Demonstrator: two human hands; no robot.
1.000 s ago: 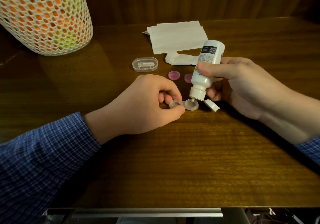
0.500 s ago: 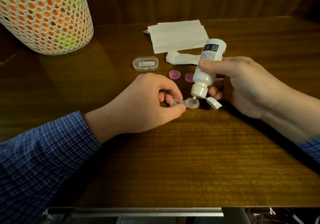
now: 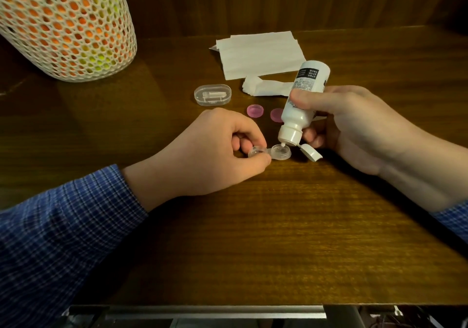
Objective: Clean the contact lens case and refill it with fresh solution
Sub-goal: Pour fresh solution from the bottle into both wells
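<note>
A clear two-well contact lens case [image 3: 280, 152] lies on the wooden table [image 3: 278, 239]. My left hand [image 3: 210, 155] pinches its left well between thumb and fingers. My right hand [image 3: 354, 125] grips a white solution bottle [image 3: 302, 102], tipped nozzle-down with its flip cap hanging open. The nozzle sits just over the case's right well. Two pink caps [image 3: 255, 111] lie on the table behind the case, the right one partly hidden by the bottle.
A clear oval plastic box [image 3: 212, 95] lies behind my left hand. White tissues [image 3: 258, 54] and a crumpled one [image 3: 266, 88] lie at the back. A white mesh basket [image 3: 63, 23] stands at the back left. The table's front edge runs near the bottom.
The bottle has shifted very slightly over the right well. Both hands keep their grips.
</note>
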